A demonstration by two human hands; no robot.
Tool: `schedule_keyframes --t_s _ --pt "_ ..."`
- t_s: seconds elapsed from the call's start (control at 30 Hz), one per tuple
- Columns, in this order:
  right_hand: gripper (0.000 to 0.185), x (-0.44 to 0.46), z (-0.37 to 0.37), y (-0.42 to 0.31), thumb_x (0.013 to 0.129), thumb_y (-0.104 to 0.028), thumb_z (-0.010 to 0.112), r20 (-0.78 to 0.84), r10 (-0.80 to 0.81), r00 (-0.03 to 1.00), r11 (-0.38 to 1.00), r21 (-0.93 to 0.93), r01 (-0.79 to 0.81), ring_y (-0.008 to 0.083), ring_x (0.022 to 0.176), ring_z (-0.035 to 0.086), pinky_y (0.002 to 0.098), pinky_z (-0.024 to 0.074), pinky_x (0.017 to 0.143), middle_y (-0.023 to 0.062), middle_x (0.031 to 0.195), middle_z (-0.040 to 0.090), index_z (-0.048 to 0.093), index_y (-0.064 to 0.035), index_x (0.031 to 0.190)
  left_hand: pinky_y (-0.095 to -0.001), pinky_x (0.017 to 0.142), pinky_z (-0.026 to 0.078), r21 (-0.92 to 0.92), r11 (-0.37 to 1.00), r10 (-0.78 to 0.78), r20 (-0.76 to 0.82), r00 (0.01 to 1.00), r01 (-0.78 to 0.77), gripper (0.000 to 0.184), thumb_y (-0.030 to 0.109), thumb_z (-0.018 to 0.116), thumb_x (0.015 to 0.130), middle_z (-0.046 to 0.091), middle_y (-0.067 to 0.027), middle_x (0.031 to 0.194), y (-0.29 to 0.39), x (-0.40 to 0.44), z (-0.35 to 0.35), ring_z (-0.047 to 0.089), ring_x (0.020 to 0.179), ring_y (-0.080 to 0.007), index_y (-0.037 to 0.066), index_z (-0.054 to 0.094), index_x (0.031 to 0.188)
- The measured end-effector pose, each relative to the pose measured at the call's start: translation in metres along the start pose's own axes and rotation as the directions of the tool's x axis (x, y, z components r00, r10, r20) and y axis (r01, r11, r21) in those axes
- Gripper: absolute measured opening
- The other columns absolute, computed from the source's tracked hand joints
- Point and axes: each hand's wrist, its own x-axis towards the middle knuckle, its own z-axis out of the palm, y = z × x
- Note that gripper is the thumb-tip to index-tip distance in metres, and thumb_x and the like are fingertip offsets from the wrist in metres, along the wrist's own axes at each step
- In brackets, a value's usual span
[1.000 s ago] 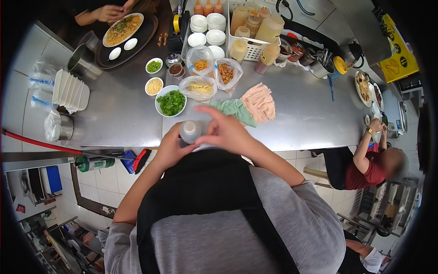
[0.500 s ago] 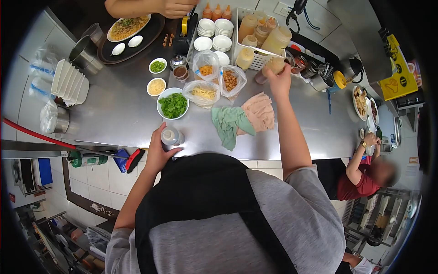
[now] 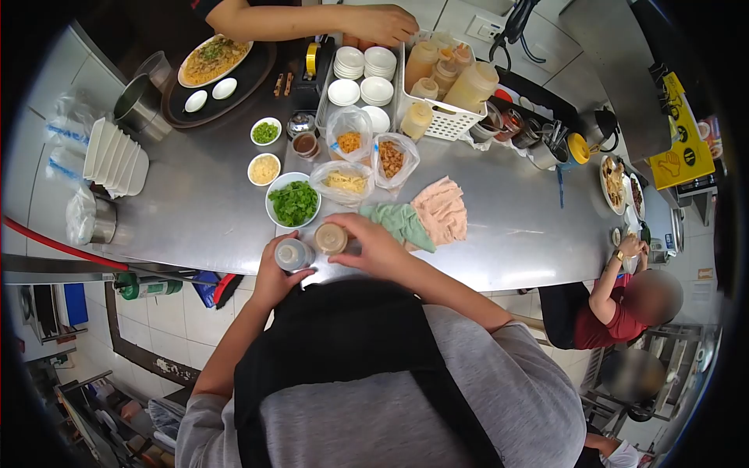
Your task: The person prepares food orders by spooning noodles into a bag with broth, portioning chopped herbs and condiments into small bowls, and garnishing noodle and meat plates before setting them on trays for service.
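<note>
At the counter's near edge my left hand is wrapped round a clear plastic bottle with a whitish top. Right beside it, my right hand grips a small container with a round tan top; its contents are hidden. Just beyond them is a white bowl of green leafy herbs. A green cloth and a pink cloth lie right of my right hand, the green one partly behind it. Plastic bags hold shredded pale food, orange bits and brown pieces.
Behind stand stacked white dishes and a white basket of squeeze bottles. Another person's hand reaches over from the far side. A tray with a noodle plate is at left. A person in red works at right.
My right hand has come from beside the basket to the near edge, bringing the container next to the bottle. The other person's arm has reached farther right, over the orange-capped bottles.
</note>
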Motion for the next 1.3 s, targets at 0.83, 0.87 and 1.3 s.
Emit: schedule_keyframes --t_s 0.83,0.87,1.3 --pt "0.062 0.091 -0.228 0.108 0.074 -0.025 0.08 -0.873 -0.217 0.436 0.895 -0.356 -0.268 0.0253 0.102 0.059 0.0345 0.0446 0.09 0.0166 0.111 0.059 0.045 0.0023 0.117 -0.0408 0.087 0.045 0.38 0.769 -0.144 -0.681 0.718 0.514 0.021 0.019 0.059 0.087 0.055 -0.0125 0.113 -0.074 0.017 -0.097 0.053 0.104 -0.0324 0.01 0.061 0.106" --pt "0.062 0.09 -0.228 0.109 0.074 -0.025 0.08 -0.875 -0.214 0.434 0.896 -0.353 -0.27 0.0253 0.102 0.059 0.0345 0.0446 0.09 0.0166 0.111 0.059 0.045 0.0023 0.117 -0.0409 0.086 0.045 0.378 0.766 -0.147 -0.684 0.715 0.519 0.021 0.018 0.059 0.086 0.055 -0.0123 0.113 -0.074 0.018 -0.097 0.053 0.103 -0.0323 0.01 0.061 0.105" --pt "0.06 0.089 -0.226 0.105 0.075 -0.022 0.079 -0.866 -0.242 0.437 0.905 -0.363 -0.22 0.0251 0.1 0.059 0.0336 0.0446 0.089 0.0169 0.109 0.059 0.044 0.0036 0.116 -0.0399 0.086 0.045 0.366 0.772 -0.164 -0.675 0.719 0.52 0.021 0.017 0.058 0.086 0.055 -0.0123 0.11 -0.074 0.018 -0.097 0.055 0.102 -0.0328 0.009 0.06 0.106"
